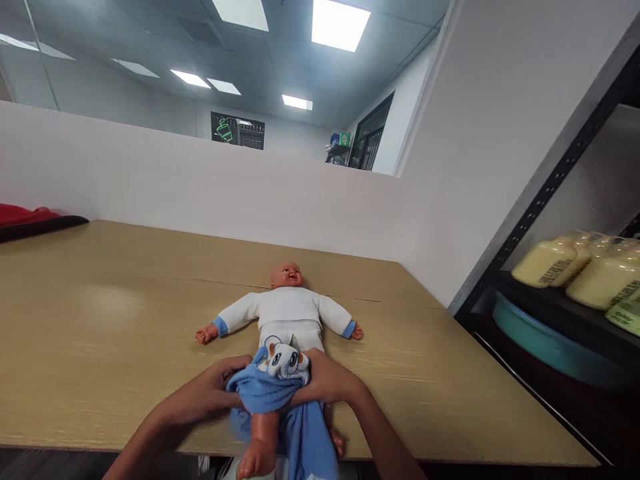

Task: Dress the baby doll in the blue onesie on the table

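A baby doll lies on its back on the wooden table, head away from me and arms spread. It wears a white long-sleeved top with blue cuffs and a white lower garment. Blue baby pants with a white animal face are bunched around one of its legs, and the bare foot pokes out below. My left hand grips the bunched cloth from the left. On the other side, my right hand holds the cloth near the animal face. The other pant leg hangs toward the table's front edge, beside the doll's second foot.
At the right, a dark shelf carries yellowish bottles and a teal basin. Red cloth lies at the table's far left. A white wall with a window opening rises behind the table.
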A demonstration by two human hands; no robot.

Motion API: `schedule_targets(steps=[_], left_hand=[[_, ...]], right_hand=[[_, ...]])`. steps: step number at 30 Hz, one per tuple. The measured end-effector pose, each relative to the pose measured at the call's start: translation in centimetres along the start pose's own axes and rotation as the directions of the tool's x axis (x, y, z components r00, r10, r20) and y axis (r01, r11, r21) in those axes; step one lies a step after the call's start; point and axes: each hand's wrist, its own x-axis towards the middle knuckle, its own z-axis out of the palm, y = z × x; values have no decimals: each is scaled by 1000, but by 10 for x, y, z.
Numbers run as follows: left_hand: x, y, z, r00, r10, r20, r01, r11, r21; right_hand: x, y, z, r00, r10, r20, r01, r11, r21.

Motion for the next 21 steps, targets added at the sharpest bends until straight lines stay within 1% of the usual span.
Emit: schedule_targets(steps=[1,2,4,5,6,8,9,10,11,13,15,17,18,19,21], left_hand=[[1,-3,-2,1000,-6,-22,5,1000,-25],[0,-8,-4,998,-18,-67,14,999,-48],[-5,-20,-7,979,-61,-197,45,995,-84],[-9,-26,-9,960,-87,-268,62,993,-99],[-12,-32,-9,939,-109,-327,77,991,-111],[-18,-38,-9,912,-133,-387,91,988,-124],[-20,-39,-9,910,-135,-393,92,988,-125],[-21,-37,-8,911,-131,-391,91,989,-120],[-21,-32,-6,917,-120,-380,85,991,-106],[-18,-18,-3,936,-67,-346,57,998,-40],[-14,2,2,953,26,-302,0,996,87],[-9,22,10,965,109,-239,-55,974,221],[-5,30,14,972,132,-194,-76,959,273],[-1,37,20,980,140,-144,-90,946,310],[8,47,30,992,110,-55,-82,928,364]], right_hand=[[-1,-5,0,999,-37,-28,38,998,39],[-3,-11,2,996,-66,-62,70,995,68],[-13,-23,6,985,-78,-151,89,994,66],[-20,-28,9,981,-55,-186,62,997,34],[-29,-32,12,976,-8,-216,5,1000,-12],[-49,-35,18,955,125,-269,-156,983,-98],[-59,-34,22,938,187,-290,-230,966,-121],[-69,-32,27,922,243,-303,-291,949,-124],[-78,-29,31,909,281,-308,-327,939,-106],[-91,-19,40,893,314,-322,-341,940,-30],[-95,-8,49,877,304,-373,-299,952,71],[-92,2,55,860,271,-432,-230,962,147],[-88,5,56,852,253,-458,-197,966,168],[-85,6,57,845,239,-478,-174,969,177],[-80,5,54,836,227,-500,-161,972,172]])
